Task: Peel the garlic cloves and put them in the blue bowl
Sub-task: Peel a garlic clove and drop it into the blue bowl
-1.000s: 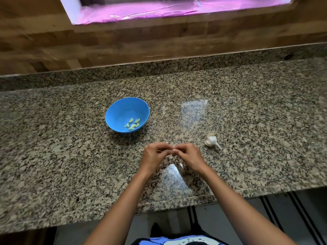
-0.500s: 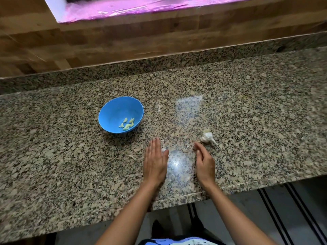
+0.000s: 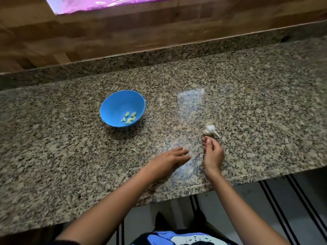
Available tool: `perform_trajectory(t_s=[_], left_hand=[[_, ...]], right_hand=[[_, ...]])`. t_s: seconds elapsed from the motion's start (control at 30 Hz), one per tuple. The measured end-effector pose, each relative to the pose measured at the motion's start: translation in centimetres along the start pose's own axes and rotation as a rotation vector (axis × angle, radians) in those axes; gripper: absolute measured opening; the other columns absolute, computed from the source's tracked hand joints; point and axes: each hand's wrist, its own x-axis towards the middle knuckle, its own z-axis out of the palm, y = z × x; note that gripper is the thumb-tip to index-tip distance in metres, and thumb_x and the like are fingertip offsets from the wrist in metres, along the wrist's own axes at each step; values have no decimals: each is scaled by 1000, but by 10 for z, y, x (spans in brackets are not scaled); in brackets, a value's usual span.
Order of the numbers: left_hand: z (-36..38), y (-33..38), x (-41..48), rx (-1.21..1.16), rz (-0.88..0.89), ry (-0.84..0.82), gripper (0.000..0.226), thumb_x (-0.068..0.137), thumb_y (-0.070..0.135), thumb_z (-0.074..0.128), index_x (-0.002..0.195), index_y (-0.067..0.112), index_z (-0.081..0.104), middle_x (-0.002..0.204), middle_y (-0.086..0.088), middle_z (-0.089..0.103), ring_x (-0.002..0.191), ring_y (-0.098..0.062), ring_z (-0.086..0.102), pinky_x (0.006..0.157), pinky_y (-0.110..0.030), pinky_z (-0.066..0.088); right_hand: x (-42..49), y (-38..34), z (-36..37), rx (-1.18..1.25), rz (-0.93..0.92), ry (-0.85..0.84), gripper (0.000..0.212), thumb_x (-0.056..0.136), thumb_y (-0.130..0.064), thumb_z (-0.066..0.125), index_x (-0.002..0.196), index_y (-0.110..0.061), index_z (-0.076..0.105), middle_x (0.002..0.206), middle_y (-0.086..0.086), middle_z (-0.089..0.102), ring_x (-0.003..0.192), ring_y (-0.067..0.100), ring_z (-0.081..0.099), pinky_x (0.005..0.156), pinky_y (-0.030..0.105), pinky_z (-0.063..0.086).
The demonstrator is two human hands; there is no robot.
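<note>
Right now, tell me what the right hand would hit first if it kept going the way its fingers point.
The right hand points up and slightly left, away from the person. The garlic bulb lies just beyond its fingertips, so it likely meets that first, though height above the granite counter is unclear.

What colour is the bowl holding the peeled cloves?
Bright blue, inside and out. The bowl shows best in the head view.

No legible text (labels, numbers, signs) anywhere
</note>
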Motion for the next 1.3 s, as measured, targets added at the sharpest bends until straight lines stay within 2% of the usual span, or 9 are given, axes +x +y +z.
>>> perform_trajectory(t_s=[0.27, 0.4, 0.5, 0.67, 0.77, 0.9, 1.03, 1.13, 1.3], left_hand=[[-8, -15, -27, 37, -96, 251, 17, 76, -2, 62, 86, 6, 73, 88, -9, 72, 78, -23, 67, 67, -36, 58], [-21, 14, -9, -441, -492, 565, 15, 86, 5, 63, 94, 11, 75, 87, 2, 73, 70, 4, 64, 67, -12, 52], [-15, 45, -8, -472, -445, 513, 19, 93, 8, 53, 99, 10, 71, 92, -3, 70, 76, -9, 66, 65, -9, 51], [-3, 61, -11, -234, -404, 431, 36, 93, 1, 51, 127, 10, 56, 141, -7, 48, 122, -20, 53, 103, -26, 42], [-7, 56, -18, -113, -278, 478, 30, 86, -3, 58, 114, 7, 65, 122, -11, 59, 94, -23, 66, 82, -32, 57], [-17, 36, -36, -217, -212, 607, 29, 91, 18, 49, 112, 10, 67, 105, -7, 67, 89, -14, 64, 79, -19, 54], [-2, -2, -89, -164, -264, 461, 50, 100, 35, 31, 148, 27, 19, 154, 8, 21, 140, 1, 20, 114, -16, 18], [20, -21, -110, 108, -347, 165, 72, 95, 58, 12, 147, 19, -20, 155, 4, -25, 142, -6, -20, 118, -28, -7], [31, 7, -31, 88, -323, 29, 72, 93, 61, 4, 146, 19, -21, 152, 2, -27, 141, -11, -23, 119, -34, -7]], right_hand=[[-15, -32, 31, 163, 339, -355, 24, 98, -14, 42, 106, -2, 60, 106, 16, 64, 96, 24, 62, 86, 31, 51], [-38, -37, 42, 340, 620, -506, 27, 100, -25, 38, 96, -5, 57, 106, 18, 61, 98, 26, 60, 86, 35, 50], [-41, -41, 41, 722, 854, -501, 35, 102, -25, 33, 112, 0, 55, 107, 18, 60, 109, 28, 54, 94, 39, 47], [-40, -32, 35, 991, 1015, -474, 27, 97, -17, 42, 103, 1, 61, 103, 17, 63, 96, 25, 61, 97, 34, 47], [-38, -24, 37, 939, 1035, -431, 22, 96, -15, 47, 105, 0, 60, 85, 18, 67, 75, 23, 67, 69, 29, 58], [-39, -26, 38, 1054, 1060, -357, 18, 96, -10, 44, 102, 3, 55, 91, 19, 59, 91, 22, 61, 85, 29, 54], [-31, -34, 20, 1030, 943, -320, 16, 95, -7, 44, 86, -2, 56, 85, 21, 59, 77, 22, 58, 64, 28, 58], [-24, -34, 8, 1056, 897, -252, 16, 95, -9, 45, 85, -3, 57, 82, 19, 60, 74, 21, 59, 59, 25, 57], [-25, -30, -3, 1100, 895, -218, 16, 93, -9, 47, 83, -2, 57, 81, 17, 60, 72, 20, 59, 57, 23, 57]])
